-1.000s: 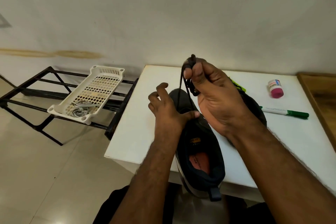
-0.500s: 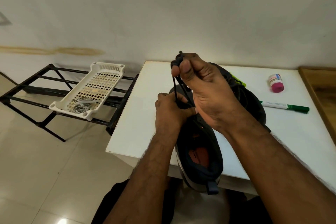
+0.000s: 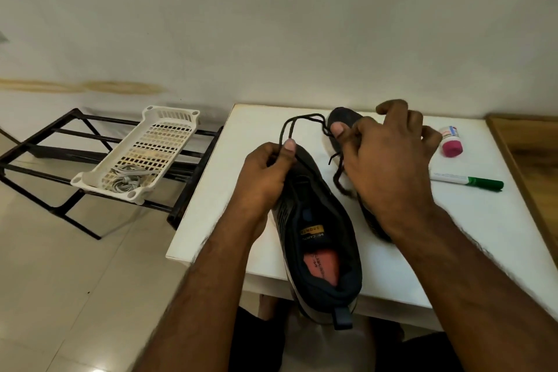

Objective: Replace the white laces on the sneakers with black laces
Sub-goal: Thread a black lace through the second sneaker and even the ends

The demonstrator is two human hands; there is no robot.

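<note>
Pinching a black lace [image 3: 302, 121] between thumb and fingers, the left hand [image 3: 268, 169] sits on the near sneaker [image 3: 320, 229], whose heel overhangs the white worktop [image 3: 211, 205] edge. The right hand [image 3: 389, 157] pinches the same lace further along, its loose end trailing beneath. This hand hides most of the second sneaker [image 3: 344, 118]; only its toe shows. Pale laces [image 3: 125, 181] lie in a white basket [image 3: 169, 118] on the rack, hard to make out.
</note>
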